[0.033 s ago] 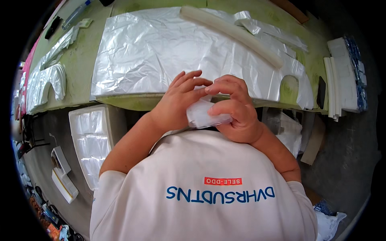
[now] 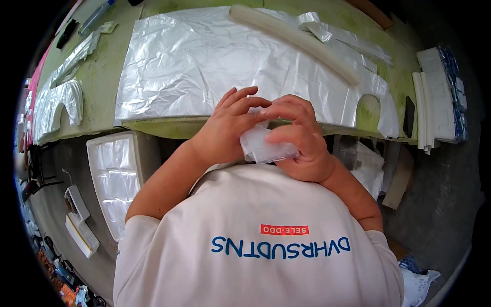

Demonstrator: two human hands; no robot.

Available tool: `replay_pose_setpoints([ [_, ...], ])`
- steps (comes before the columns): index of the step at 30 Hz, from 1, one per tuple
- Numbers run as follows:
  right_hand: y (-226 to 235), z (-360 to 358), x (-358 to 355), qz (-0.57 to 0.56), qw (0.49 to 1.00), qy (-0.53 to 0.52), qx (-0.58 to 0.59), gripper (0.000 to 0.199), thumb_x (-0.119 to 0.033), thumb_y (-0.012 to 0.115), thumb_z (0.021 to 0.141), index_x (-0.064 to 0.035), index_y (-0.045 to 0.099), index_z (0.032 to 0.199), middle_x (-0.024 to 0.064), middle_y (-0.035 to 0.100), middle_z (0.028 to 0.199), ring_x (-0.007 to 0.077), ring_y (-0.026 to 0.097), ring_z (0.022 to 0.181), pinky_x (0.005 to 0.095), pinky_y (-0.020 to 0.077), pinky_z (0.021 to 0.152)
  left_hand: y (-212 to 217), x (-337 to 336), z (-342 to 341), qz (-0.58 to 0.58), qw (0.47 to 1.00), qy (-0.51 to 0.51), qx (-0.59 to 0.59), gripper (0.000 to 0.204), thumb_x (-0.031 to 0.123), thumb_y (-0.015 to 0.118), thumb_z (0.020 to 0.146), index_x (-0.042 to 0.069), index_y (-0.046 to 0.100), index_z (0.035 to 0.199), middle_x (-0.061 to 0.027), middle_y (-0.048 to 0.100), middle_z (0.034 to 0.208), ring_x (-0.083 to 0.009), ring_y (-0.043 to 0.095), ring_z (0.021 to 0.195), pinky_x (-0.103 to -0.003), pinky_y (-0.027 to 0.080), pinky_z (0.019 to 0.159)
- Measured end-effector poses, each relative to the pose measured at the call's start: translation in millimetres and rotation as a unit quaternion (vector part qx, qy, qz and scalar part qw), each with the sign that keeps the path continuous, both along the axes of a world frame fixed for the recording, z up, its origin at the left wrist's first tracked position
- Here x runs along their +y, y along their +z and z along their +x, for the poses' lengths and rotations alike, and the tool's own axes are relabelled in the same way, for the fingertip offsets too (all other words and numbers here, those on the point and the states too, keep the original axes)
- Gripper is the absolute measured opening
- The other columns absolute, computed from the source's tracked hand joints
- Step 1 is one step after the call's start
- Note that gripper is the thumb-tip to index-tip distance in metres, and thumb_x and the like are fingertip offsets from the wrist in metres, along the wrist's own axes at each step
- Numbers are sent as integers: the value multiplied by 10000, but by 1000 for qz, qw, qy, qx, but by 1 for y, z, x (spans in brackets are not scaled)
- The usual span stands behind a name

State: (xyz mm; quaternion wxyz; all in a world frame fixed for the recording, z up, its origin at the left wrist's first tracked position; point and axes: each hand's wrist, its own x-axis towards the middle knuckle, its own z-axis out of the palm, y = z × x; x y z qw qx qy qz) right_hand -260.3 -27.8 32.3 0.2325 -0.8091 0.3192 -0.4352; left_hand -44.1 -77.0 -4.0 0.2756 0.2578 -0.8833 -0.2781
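Note:
Close in front of my chest, both hands are on a small folded piece of translucent white plastic (image 2: 263, 145), apparently a bag. My left hand (image 2: 223, 130) has its thumb and forefinger brought together at the plastic's upper edge, while its other fingers stick out. My right hand (image 2: 303, 138) pinches the plastic, with its thumb lying across the top and its fingers curled. The two hands' fingertips meet at the far side. Beyond them, a stack of flat, shiny white plastic bags (image 2: 179, 66) lies on the green table (image 2: 110, 97), and a pale, long roll or bar (image 2: 294, 41) rests across it.
More plastic bags with a cut-out (image 2: 64, 102) lie at the table's left, near a clear bottle (image 2: 94, 20). Below the front edge stands a white container of packed bags (image 2: 115, 176). White bundles (image 2: 437, 92) are stacked at the right, beside a dark flat object (image 2: 409, 117).
The folded plastic has shifted slightly to the right and tilted between my fingers. Both hands stay nearly in place.

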Motion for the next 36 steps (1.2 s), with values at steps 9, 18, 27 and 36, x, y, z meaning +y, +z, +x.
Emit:
replay_pose_setpoints([
  [9,-2,-1,7,36,999,24,20,466,24,799,591,-143,607,981,98,570,1322,379,483,1255,481,402,1058,4,-1,-4,-14,999,9,-39,543,146,812,696,94,662,1215,-104,563,1363,-394,418,1393,-581,261,1185],
  [18,-3,1,5,56,998,-28,6,433,61,760,611,-110,573,961,99,604,1256,352,529,1199,448,425,1021,-10,-5,3,1,997,68,-26,460,45,782,659,156,709,1100,-23,662,1103,-261,599,1125,-534,341,1140],
  [27,-11,-17,3,109,992,0,-55,344,96,663,650,-108,609,922,64,670,1053,298,601,1038,385,461,949,14,-32,15,70,997,-12,11,468,-7,692,667,108,702,1120,-69,663,1199,-308,585,1197,-469,399,1112],
  [36,3,-10,11,93,993,72,7,316,-10,771,639,-125,611,887,53,669,1065,325,587,1063,434,458,953,-11,-59,-29,-101,981,29,-164,423,233,650,920,173,624,1339,-62,513,1500,-308,395,1447,-592,276,1179],
])
